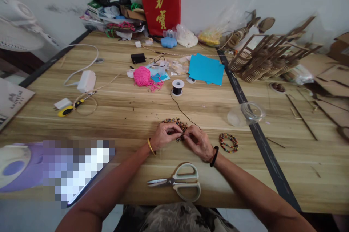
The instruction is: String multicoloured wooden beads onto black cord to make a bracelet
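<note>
Fingertips of my left hand (165, 135) and my right hand (200, 143) meet over a pile of small multicoloured beads (173, 120). Thin black cord (182, 111) runs from a white-rimmed spool (178, 87) down to my right hand, whose thumb and finger pinch it. My left hand is closed in a pinch too; the tiny dark thing at its tips is too small to name. Beaded bracelets (228, 143) lie to the right of my right hand. Nearer my body, scissors (174, 181) with pale handles rest on the table, blades pointing left.
Pink yarn (142, 76) and blue sheets (206, 69) lie behind the spool. A yellow-black screwdriver (67, 110) and white adapter (86, 81) are left. Clear tape (253, 112) sits right, before a wooden model (267, 57). A blurred-out device (84, 174) is by my left forearm.
</note>
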`<state>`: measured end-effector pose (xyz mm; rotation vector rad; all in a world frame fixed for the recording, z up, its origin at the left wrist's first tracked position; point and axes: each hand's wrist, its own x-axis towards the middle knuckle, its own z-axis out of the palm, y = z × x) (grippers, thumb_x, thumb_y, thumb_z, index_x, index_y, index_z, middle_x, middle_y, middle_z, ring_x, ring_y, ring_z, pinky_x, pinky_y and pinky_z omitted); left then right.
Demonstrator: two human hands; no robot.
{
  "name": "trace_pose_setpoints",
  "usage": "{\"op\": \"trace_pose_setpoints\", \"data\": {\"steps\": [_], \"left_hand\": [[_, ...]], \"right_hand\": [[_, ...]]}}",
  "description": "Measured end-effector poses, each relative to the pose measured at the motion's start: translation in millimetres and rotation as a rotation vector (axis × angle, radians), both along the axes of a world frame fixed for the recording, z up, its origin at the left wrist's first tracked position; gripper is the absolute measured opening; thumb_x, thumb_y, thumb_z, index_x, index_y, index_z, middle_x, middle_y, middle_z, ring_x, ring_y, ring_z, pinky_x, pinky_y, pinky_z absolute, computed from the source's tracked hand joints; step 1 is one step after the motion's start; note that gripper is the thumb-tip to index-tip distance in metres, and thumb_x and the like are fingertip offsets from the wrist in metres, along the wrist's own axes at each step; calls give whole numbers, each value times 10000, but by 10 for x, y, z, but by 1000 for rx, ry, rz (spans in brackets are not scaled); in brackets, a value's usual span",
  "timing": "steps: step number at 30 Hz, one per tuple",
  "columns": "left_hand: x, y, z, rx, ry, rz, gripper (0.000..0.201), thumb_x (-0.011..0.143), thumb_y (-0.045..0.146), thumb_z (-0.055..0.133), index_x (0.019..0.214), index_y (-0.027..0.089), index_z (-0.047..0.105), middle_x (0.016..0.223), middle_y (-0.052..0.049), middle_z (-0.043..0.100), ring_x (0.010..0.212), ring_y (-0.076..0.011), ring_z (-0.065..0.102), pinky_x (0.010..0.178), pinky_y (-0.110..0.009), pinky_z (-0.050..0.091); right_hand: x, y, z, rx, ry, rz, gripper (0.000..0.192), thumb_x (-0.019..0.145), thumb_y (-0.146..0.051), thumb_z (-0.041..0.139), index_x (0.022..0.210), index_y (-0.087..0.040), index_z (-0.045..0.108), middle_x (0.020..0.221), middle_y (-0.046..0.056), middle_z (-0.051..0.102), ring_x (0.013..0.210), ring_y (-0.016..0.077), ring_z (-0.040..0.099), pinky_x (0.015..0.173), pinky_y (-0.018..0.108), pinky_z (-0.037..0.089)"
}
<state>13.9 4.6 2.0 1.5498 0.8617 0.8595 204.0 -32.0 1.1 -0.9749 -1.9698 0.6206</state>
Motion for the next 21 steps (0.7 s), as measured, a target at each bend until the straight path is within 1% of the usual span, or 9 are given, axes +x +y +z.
{"op": "trace_pose_setpoints", "data": {"steps": [21], "left_hand": [[-6, 2, -35, 0, -35, -7, 127, 738, 223, 706, 795, 111, 718, 813, -84, 715, 774, -154, 666, 738, -247, 528]], "right_hand": [[10, 3, -11, -16, -25, -7, 88, 936, -220, 513, 863, -203, 559, 776, 35, 589, 690, 149, 551, 602, 268, 443]]}}
